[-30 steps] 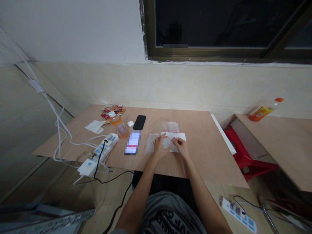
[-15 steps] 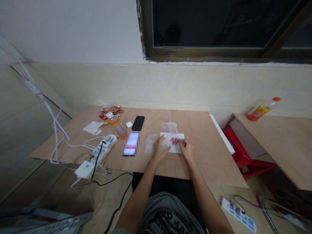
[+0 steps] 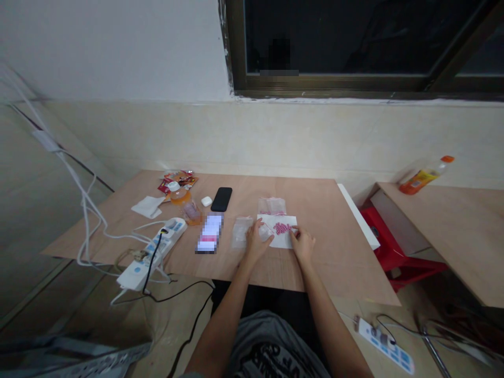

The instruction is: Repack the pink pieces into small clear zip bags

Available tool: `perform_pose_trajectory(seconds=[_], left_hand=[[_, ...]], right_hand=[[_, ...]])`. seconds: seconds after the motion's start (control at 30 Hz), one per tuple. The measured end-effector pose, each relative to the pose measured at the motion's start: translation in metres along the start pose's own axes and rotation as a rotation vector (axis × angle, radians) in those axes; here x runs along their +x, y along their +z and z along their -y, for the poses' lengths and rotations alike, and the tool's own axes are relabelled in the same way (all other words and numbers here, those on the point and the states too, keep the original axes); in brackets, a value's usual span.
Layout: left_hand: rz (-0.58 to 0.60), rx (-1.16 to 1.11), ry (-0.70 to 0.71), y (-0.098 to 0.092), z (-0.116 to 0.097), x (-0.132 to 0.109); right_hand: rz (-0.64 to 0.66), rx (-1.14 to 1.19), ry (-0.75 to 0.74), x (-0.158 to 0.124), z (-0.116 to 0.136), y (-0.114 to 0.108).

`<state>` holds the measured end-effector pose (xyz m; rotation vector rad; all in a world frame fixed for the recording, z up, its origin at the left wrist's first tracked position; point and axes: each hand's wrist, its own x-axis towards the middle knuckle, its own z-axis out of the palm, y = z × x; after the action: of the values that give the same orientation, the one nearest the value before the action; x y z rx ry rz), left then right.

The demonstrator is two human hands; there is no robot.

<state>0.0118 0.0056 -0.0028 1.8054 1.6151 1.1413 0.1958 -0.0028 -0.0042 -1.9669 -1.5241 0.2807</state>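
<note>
Pink beads (image 3: 282, 228) on a white paper sheet (image 3: 285, 239), right hand (image 3: 303, 244) just beside them, curled, any grip unclear; left hand (image 3: 256, 242) closed on a small clear plastic bag (image 3: 265, 231); flat clear bags (image 3: 241, 232) beside and behind; black phone (image 3: 221, 199) farther left; bare worktop (image 3: 326, 231) rightward

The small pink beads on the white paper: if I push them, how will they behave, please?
The pink beads look small and round, so they would probably roll apart easily. They seem to lie loose on the flat white paper, so tilting it could likely send them sliding. They are probably light, though this view cannot confirm it.
</note>
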Motion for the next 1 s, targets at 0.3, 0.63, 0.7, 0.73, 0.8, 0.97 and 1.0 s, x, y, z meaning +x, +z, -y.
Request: perform_pose_trajectory(seconds=[0.3,0.63,0.7,0.73,0.8,0.97,1.0], left_hand=[[-0.051,-0.203,0.025,0.0053,0.0063,0.0019],[-0.046,-0.172,0.047,0.0023,0.0002,0.0020],[-0.043,-0.187,0.047,0.0019,-0.0006,0.0017],[-0.041,-0.192,0.047,0.0019,-0.0009,0.0016],[-0.036,-0.189,0.054,0.0023,-0.0011,0.0013],[-0.022,-0.174,0.064,0.0052,0.0010,0.0017],[-0.023,-0.176,0.064,0.0057,0.0014,0.0018]], right_hand=[[0.025,-0.010,0.016,0.0012,0.0019,-0.0031],[0.016,-0.031,0.022,0.0051,-0.0006,0.0001],[0.010,-0.037,0.022,0.0053,-0.0019,0.0009],[0.006,-0.039,0.023,0.0054,-0.0026,0.0013],[-0.001,-0.039,0.026,0.0056,-0.0040,0.0021],[-0.009,-0.015,0.023,0.0057,-0.0063,0.0021],[-0.010,-0.007,0.019,0.0056,-0.0064,0.0016]])
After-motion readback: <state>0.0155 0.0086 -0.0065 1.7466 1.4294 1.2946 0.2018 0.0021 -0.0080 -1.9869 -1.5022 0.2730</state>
